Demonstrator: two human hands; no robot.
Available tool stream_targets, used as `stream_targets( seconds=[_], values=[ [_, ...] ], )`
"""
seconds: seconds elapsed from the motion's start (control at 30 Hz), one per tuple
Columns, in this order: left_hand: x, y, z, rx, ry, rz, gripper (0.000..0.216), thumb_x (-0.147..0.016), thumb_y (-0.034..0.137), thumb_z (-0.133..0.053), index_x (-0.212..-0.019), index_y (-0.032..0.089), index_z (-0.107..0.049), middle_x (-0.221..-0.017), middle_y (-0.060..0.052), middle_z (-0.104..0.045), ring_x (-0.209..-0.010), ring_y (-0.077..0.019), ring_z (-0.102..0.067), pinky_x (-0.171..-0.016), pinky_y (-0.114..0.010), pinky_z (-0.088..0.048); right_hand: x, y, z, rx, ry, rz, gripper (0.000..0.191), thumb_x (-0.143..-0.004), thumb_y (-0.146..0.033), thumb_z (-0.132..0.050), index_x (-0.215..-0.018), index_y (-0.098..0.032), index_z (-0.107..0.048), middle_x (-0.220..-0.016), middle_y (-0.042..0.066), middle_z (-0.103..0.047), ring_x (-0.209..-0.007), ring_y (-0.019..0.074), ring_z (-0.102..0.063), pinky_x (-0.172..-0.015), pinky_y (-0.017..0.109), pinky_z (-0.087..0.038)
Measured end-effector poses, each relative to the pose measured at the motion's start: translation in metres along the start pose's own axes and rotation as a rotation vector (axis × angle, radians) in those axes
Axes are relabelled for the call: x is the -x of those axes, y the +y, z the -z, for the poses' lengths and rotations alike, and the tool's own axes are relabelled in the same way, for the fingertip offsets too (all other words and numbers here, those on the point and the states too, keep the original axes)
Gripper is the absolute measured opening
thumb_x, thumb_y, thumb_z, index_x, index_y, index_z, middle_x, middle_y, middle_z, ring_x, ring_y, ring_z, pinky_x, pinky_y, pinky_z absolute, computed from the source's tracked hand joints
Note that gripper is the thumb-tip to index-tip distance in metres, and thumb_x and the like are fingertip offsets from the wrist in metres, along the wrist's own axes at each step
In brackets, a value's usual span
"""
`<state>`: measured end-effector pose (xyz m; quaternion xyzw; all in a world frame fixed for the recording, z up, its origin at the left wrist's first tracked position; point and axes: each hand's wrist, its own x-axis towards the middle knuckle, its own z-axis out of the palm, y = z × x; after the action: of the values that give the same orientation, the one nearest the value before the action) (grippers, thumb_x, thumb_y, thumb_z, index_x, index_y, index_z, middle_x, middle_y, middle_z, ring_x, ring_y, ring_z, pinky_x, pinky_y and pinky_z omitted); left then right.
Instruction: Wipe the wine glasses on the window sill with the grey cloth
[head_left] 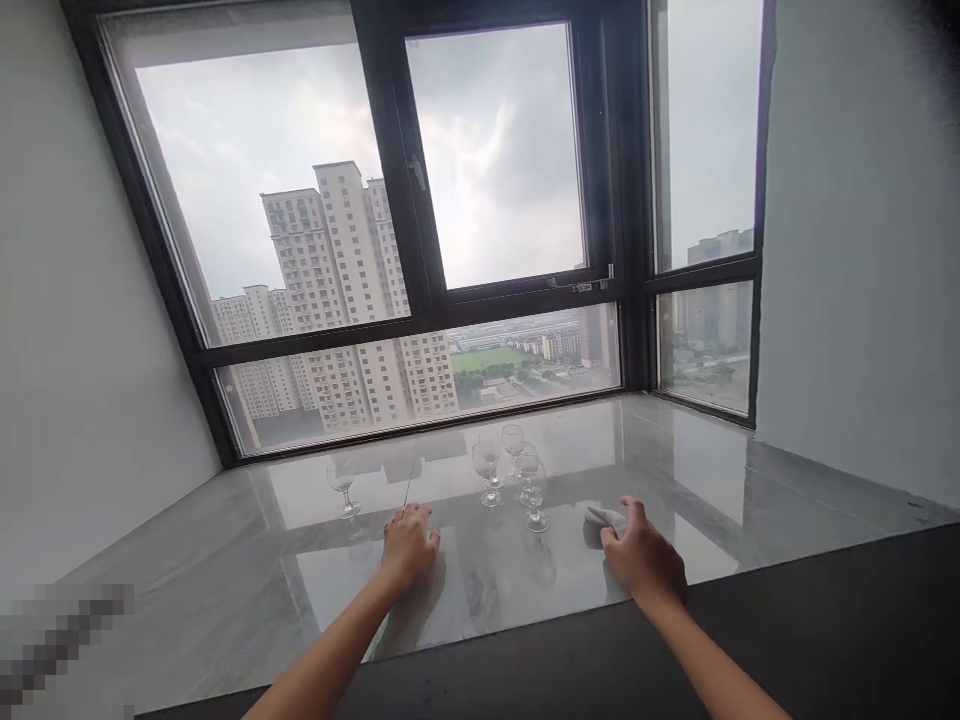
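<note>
My left hand [409, 545] rests on the glossy grey window sill [480, 600], fingers loosely bent and thumb apart, with nothing visible in it. My right hand [646, 555] is closed on a light grey cloth [604, 517], which sticks out to the left of the fingers at sill level. Between and beyond my hands, several clear stemmed glasses stand close together, including a front one [535, 510] and a left one [488, 464]. Another stemmed glass [343, 490] stands alone, beyond and left of my left hand. No hand touches any glass.
A dark-framed window [420, 310] rises behind the sill, with handles on its frame. White walls [855, 250] close in on both sides. The sill's front edge drops to a dark face [540, 670]. Reflections on the polished stone blur the glasses' outlines.
</note>
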<state>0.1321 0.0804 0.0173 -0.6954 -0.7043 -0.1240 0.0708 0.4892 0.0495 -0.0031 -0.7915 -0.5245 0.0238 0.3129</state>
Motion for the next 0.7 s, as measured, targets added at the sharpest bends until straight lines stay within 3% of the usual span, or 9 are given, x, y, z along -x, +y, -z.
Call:
stream_targets(
  seconds=[0.07,0.17,0.23,0.33,0.4,0.5,0.7],
  values=[
    [0.006,0.048,-0.001,0.096,-0.05,-0.191,0.045,-0.085,0.037,-0.045,-0.126,0.024,-0.059,-0.132,-0.009,-0.057,-0.123,-0.0244,-0.05,-0.109,-0.041,-0.031,0.0,-0.001,0.001,0.001,0.0,-0.017,0.046,-0.089,-0.033,-0.037,-0.133,-0.019,-0.039,-0.112,0.013,-0.067,-0.092,0.0293,-0.066,-0.069,0.035,-0.044],
    [0.009,0.111,-0.003,0.167,-0.069,-0.354,0.045,-0.085,0.039,-0.046,-0.126,0.028,-0.06,-0.139,-0.007,-0.052,-0.129,-0.026,-0.045,-0.114,-0.044,-0.023,0.0,-0.002,0.001,0.005,0.007,-0.018,0.045,-0.089,-0.032,-0.039,-0.132,-0.019,-0.04,-0.112,0.013,-0.068,-0.092,0.0287,-0.066,-0.069,0.035,-0.044],
    [0.007,0.141,-0.005,0.192,-0.092,-0.392,0.05,-0.085,0.042,-0.046,-0.132,0.028,-0.056,-0.146,-0.008,-0.045,-0.134,-0.0292,-0.039,-0.116,-0.048,-0.019,0.0,-0.002,0.001,0.003,0.017,-0.012,0.045,-0.089,-0.032,-0.039,-0.132,-0.019,-0.04,-0.111,0.013,-0.068,-0.092,0.0281,-0.066,-0.069,0.034,-0.044],
    [0.0,0.166,-0.009,0.206,-0.212,-0.393,0.058,-0.085,0.048,-0.045,-0.138,0.028,-0.05,-0.149,-0.01,-0.041,-0.137,-0.0326,-0.035,-0.116,-0.053,-0.018,0.001,-0.002,0.001,-0.002,0.03,-0.017,0.045,-0.089,-0.031,-0.04,-0.132,-0.019,-0.04,-0.112,0.013,-0.068,-0.093,0.0272,-0.067,-0.07,0.033,-0.044],
    [-0.004,0.171,-0.011,0.206,-0.272,-0.379,0.059,-0.085,0.051,-0.043,-0.138,0.027,-0.05,-0.149,-0.01,-0.042,-0.137,-0.0328,-0.035,-0.115,-0.052,-0.02,0.001,-0.002,0.002,-0.002,0.033,-0.022,0.045,-0.089,-0.031,-0.04,-0.132,-0.019,-0.04,-0.112,0.013,-0.068,-0.093,0.0273,-0.067,-0.07,0.033,-0.044],
    [-0.004,0.163,-0.014,0.216,-0.261,-0.394,0.056,-0.085,0.049,-0.043,-0.136,0.03,-0.052,-0.144,-0.006,-0.049,-0.135,-0.0303,-0.037,-0.116,-0.05,-0.02,0.003,-0.003,0.003,-0.008,0.026,-0.021,0.045,-0.089,-0.032,-0.04,-0.133,-0.019,-0.04,-0.111,0.013,-0.068,-0.092,0.028,-0.067,-0.069,0.034,-0.044],
    [0.014,0.108,-0.013,0.208,-0.144,-0.382,0.055,-0.081,0.049,-0.051,-0.133,0.032,-0.056,-0.138,-0.004,-0.056,-0.131,-0.0305,-0.041,-0.114,-0.052,-0.021,0.003,0.0,0.003,-0.033,0.008,-0.031,0.047,-0.09,-0.036,-0.036,-0.134,-0.02,-0.039,-0.114,0.014,-0.067,-0.089,0.0284,-0.067,-0.067,0.035,-0.045]
  ],
)
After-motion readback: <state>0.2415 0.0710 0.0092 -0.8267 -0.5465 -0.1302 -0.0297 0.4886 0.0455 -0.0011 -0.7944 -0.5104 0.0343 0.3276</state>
